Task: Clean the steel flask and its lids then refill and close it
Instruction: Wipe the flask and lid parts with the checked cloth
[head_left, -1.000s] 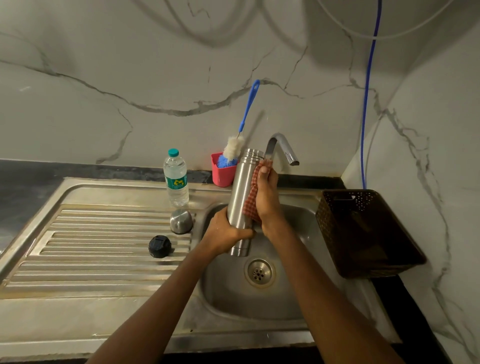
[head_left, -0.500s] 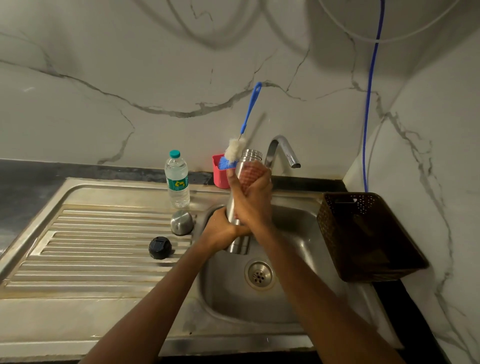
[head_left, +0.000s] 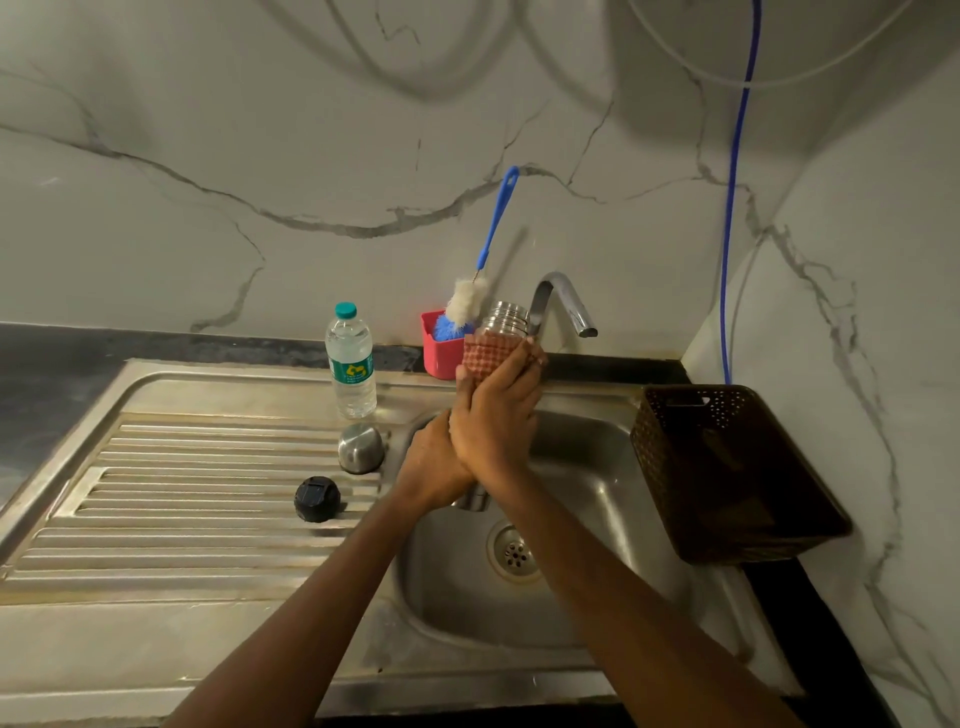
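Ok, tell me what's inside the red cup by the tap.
A bottle brush stands in the red cup, white and blue bristles showing. The cup's bottom is hidden by its wall.

No lettering is legible; the water bottle (head_left: 350, 364) carries a green label (head_left: 354, 371) with a blurred yellow emblem.

Both forearms bare, reaching forward, converging mid-frame. Left grip (head_left: 434, 465) lower, fingers curled round lower part of flask (head_left: 503, 317). Right grip (head_left: 493, 421) above, overlapping left, fingers wrapping checked cloth (head_left: 485, 356) round flask's upper body.
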